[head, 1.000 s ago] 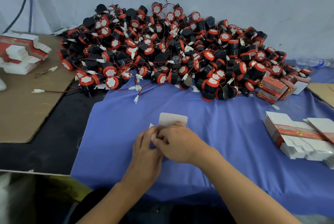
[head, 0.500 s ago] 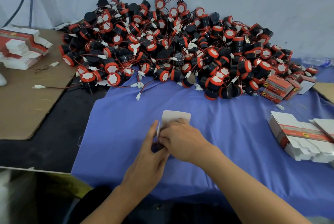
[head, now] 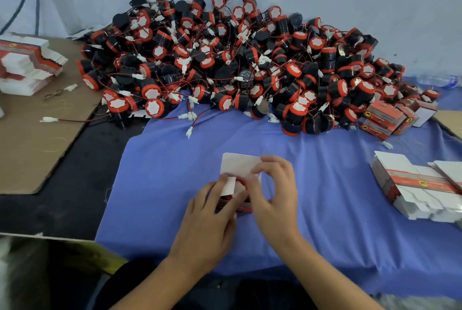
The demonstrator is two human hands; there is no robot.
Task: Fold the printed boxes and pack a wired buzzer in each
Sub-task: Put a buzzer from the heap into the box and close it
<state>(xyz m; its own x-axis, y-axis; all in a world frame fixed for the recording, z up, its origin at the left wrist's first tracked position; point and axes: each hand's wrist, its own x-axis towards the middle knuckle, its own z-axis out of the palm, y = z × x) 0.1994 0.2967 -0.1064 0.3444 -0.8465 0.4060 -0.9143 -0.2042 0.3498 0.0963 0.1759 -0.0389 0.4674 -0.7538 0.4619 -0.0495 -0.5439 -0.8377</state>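
On the blue cloth [head: 325,184] in front of me stands a small printed box [head: 238,167], its white top flap raised. A red-rimmed buzzer [head: 239,186] shows inside its open top. My left hand [head: 212,212] grips the box from the left, with fingers curled round its side flap. My right hand [head: 272,192] holds it from the right and pinches the lid flap. A big pile of black and red wired buzzers [head: 237,64] lies behind.
Flat unfolded boxes lie stacked at the right [head: 420,194] and on brown cardboard at the far left [head: 25,64]. Several packed red boxes [head: 385,119] sit at the pile's right end. A plastic bottle [head: 437,79] lies by the wall.
The box's top has come open enough to show the buzzer inside. My right hand's fingers moved up onto the lid flap, and my left hand's fingers wrapped round the side flap.
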